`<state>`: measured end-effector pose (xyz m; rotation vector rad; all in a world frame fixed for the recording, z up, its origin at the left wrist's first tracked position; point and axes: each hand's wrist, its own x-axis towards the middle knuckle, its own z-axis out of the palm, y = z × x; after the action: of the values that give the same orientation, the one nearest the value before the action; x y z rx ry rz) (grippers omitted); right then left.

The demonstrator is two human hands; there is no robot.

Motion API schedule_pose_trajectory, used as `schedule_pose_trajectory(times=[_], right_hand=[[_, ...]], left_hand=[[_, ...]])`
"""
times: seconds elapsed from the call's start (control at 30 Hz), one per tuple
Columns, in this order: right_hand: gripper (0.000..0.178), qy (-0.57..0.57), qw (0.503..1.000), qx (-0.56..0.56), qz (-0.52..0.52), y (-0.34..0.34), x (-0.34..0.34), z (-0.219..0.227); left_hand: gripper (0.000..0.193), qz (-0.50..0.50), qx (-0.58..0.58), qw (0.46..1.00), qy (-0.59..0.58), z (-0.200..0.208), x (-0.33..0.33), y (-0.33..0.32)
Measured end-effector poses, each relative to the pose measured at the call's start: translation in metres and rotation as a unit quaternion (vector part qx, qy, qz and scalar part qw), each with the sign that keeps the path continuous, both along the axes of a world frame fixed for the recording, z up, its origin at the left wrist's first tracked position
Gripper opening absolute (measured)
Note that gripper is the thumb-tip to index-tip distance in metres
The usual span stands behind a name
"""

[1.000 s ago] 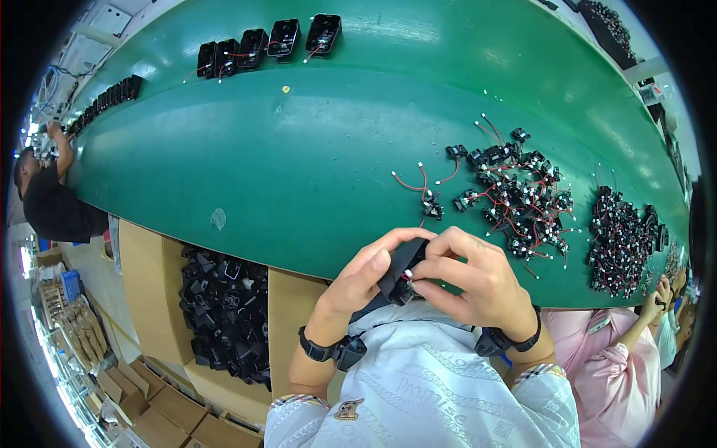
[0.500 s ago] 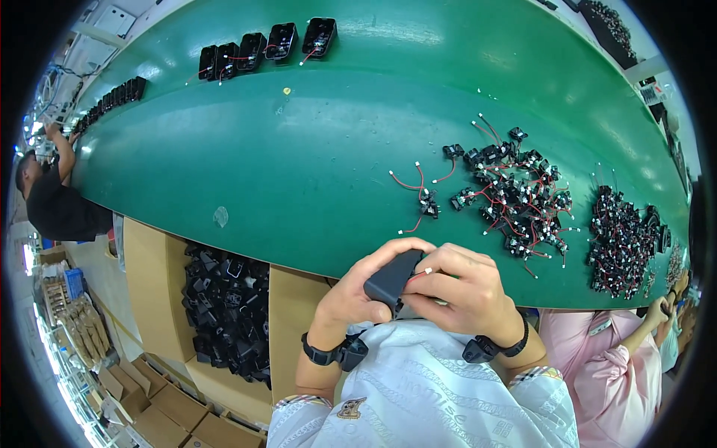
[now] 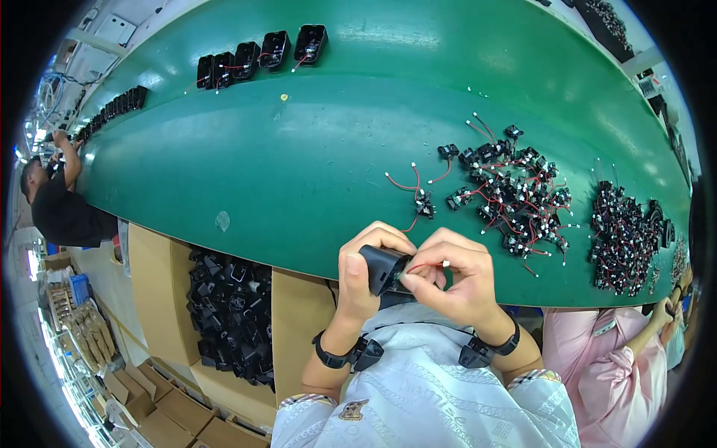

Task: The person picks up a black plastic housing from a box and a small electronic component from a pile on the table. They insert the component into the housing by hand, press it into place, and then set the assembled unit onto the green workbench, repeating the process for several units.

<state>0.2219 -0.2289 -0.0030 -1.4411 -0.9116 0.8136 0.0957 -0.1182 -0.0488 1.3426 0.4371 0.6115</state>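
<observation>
Gripped in my left hand (image 3: pixel 363 278) is a black plastic housing (image 3: pixel 383 267), tilted over the near edge of the green table. My right hand (image 3: pixel 457 275) pinches a red wire lead (image 3: pixel 429 264) with a small white plug, right at the housing's open side. Whatever part the lead joins inside the housing is hidden by my fingers. On the table beyond my hands lies one loose black part with red leads (image 3: pixel 424 204). Further right spreads a pile of similar wired parts (image 3: pixel 519 196).
A denser heap of black parts (image 3: pixel 620 239) sits at the far right. Several black housings (image 3: pixel 275 51) stand in a row at the back. Below the table's left side is a cardboard box (image 3: pixel 157 287) of black pieces. Other people work at both ends.
The housing has turned in my left hand, and both hands have shifted slightly. My right fingers have moved along its open side, with the lead still pinched.
</observation>
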Motion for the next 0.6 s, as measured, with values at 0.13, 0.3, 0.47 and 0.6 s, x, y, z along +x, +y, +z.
schedule_pose_trajectory(times=[0.13,0.3,0.47,0.6], right_hand=[[0.017,-0.037,0.996,0.063,-0.057,-0.008,0.005,0.002],[0.023,-0.211,0.969,0.124,-0.027,-0.010,0.009,0.004],[0.026,-0.275,0.955,0.111,-0.029,-0.005,0.002,0.007],[0.026,-0.270,0.955,0.119,-0.027,-0.005,-0.002,0.004]], left_hand=[[0.093,-0.023,-0.304,0.952,-0.041,0.014,0.003,-0.003],[0.078,-0.038,-0.297,0.954,0.004,0.029,0.003,-0.003],[0.070,-0.019,-0.253,0.967,0.017,0.031,0.009,-0.009],[0.069,-0.037,-0.252,0.966,0.043,0.027,0.000,-0.004]])
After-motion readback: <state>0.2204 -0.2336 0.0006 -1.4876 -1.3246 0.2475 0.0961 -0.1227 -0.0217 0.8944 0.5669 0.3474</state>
